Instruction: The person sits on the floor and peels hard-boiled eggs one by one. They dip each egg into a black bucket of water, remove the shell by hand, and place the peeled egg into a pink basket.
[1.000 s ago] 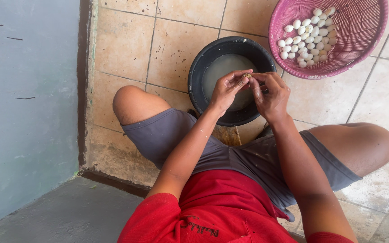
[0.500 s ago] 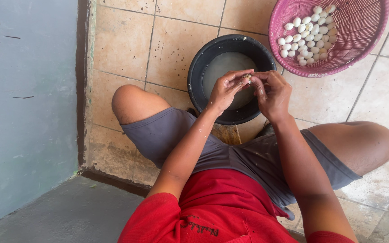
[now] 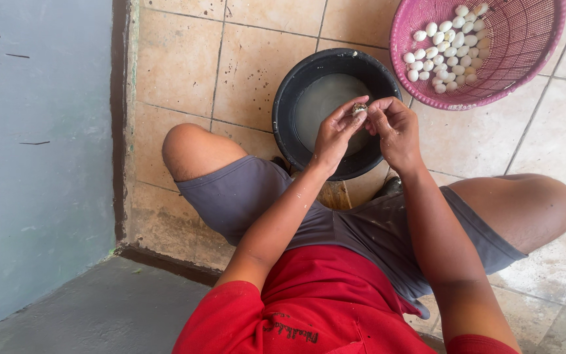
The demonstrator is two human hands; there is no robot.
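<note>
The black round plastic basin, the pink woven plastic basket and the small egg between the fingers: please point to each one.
black round plastic basin (image 3: 296, 92), head view, on its left rim.
pink woven plastic basket (image 3: 525, 46), head view, on its bare inner wall.
small egg (image 3: 359, 108), head view, on its visible top between both hands' fingertips.

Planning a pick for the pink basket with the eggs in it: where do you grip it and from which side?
Grip the basket's rim at its lower right edge, coming from the right. That stretch is bare mesh and open floor; the eggs are piled on the left side. The black bowl and both hands, left hand and right hand, crowd that left side. Expect it to tip left under the eggs' weight.
</note>
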